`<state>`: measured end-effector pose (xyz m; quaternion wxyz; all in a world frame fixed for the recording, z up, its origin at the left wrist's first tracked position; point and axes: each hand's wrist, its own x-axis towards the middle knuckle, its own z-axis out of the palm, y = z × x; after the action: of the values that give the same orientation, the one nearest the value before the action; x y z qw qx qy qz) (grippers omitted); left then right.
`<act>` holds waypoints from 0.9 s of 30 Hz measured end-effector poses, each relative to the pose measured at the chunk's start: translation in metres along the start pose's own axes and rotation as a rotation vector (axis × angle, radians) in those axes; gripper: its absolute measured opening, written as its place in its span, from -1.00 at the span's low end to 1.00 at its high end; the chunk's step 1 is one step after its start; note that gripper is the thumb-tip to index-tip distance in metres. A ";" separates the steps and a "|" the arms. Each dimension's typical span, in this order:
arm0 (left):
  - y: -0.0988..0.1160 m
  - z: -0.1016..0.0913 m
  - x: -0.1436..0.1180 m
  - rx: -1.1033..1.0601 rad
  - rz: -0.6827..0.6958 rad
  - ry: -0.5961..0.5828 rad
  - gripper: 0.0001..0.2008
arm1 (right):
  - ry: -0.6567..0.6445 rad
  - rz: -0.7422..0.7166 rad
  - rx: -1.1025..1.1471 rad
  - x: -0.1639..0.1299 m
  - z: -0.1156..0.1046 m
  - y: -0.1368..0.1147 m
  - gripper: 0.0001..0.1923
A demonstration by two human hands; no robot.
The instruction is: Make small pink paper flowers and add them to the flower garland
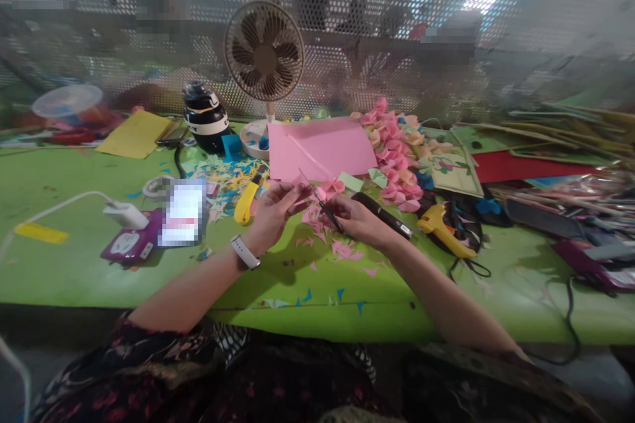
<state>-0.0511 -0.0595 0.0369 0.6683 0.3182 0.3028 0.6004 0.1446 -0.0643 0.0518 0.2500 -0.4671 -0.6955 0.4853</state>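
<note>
My right hand [354, 217] is closed round a pair of scissors [331, 217] with dark handles, whose thin blades point up and to the left. Opposite it, my left hand [275, 213], with a white watch [245, 253] at the wrist, pinches a small piece of pink paper [308, 199] close to the blades. Pink paper scraps [346, 250] are scattered below the hands. Just beyond lies a large pink sheet [327, 149], and pink paper petals [397, 158] are heaped to its right. A yellow-handled cutter [245, 201] rests left of my left hand.
Behind stand a fan [265, 59] and a black bottle [206, 120]. Leftward are a phone [182, 213], a charger [126, 216] with its cable, and a yellow sheet [133, 134]. A yellow glue gun [449, 231] and stacked papers [550, 129] lie to the right on the green table [59, 277].
</note>
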 end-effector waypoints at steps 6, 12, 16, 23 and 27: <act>-0.003 -0.001 -0.001 0.006 -0.001 -0.050 -0.70 | 0.008 -0.023 0.001 0.000 0.000 -0.003 -0.62; -0.003 -0.003 -0.001 0.017 -0.008 -0.057 -0.71 | 0.010 -0.007 -0.050 -0.003 -0.001 -0.013 -0.61; -0.004 -0.003 0.000 0.024 -0.016 -0.054 -0.70 | 0.005 -0.001 -0.058 -0.004 -0.001 -0.015 -0.61; -0.005 -0.005 0.000 0.042 -0.012 -0.068 -0.71 | -0.010 0.021 -0.075 -0.002 -0.002 -0.010 -0.58; -0.005 -0.006 0.000 0.050 -0.011 -0.071 -0.72 | 0.007 0.016 -0.076 -0.003 -0.002 -0.011 -0.58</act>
<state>-0.0524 -0.0595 0.0292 0.6739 0.3543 0.2957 0.5770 0.1427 -0.0668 0.0624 0.2309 -0.4835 -0.7087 0.4590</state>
